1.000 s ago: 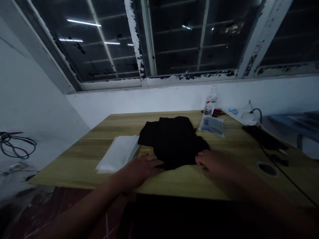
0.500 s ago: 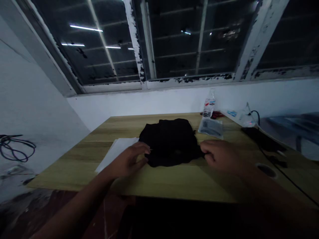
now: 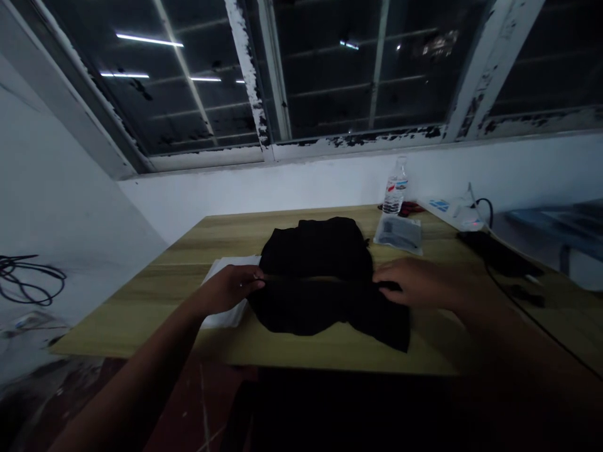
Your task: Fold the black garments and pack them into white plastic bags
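Dark black cloth (image 3: 315,251), perhaps a garment, lies bunched on the wooden table (image 3: 155,276). Its near part is spread toward the table's front edge, with a corner reaching out at the right. A narrow gap of table shows between the far and near parts. My left hand (image 3: 235,287) pinches the cloth at its left side, above some white paper (image 3: 230,314). At the opposite side, my right hand (image 3: 409,284) grips the cloth between thumb and fingers. Dim light hides the folds and the cloth's exact kind.
Behind the cloth at the right stand a water bottle (image 3: 394,187) and a clear plastic packet (image 3: 398,233). Farther right lie a dark flat object (image 3: 499,252) and a cable (image 3: 522,317). A white wall and window (image 3: 353,75) rise behind the table.
The cloth's near part has spread wider and toward me, with a corner now out at the right. My left hand has moved slightly left and up, and its fingers have closed on the cloth.
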A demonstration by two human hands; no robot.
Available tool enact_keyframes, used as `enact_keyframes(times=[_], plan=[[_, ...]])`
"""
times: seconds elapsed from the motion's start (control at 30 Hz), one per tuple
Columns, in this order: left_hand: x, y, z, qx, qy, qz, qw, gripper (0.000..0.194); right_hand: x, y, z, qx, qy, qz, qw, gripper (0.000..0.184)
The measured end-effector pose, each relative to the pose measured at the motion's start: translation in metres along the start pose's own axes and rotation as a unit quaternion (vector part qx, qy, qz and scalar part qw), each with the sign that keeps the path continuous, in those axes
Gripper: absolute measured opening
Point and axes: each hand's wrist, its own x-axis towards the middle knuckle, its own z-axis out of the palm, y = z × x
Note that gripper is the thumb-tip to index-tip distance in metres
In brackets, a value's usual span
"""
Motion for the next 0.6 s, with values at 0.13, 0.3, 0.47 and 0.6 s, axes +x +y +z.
enact_keyframes(times=[0.13, 0.3, 0.47, 0.6], plan=[[-0.004, -0.002, -0.006, -0.004, 0.029, -0.003, 1.000, 0.039, -0.006, -0.005, -0.019, 0.002, 0.126, 0.002, 0.992, 0.019], [-0.023, 0.011, -0.034, -0.073, 0.035, 0.008, 0.997, 0.043, -0.024, -0.022, -0.049, 0.125, 0.167, -0.040, 0.977, 0.003], [-0.041, 0.025, -0.057, -0.068, -0.137, 0.038, 0.987, 0.032, -0.040, -0.026, -0.072, 0.159, 0.072, -0.044, 0.984, 0.014], [-0.022, 0.020, -0.066, 0.000, -0.054, 0.040, 0.998, 0.025, -0.024, -0.017, -0.084, 0.077, 0.121, 0.002, 0.990, 0.021]])
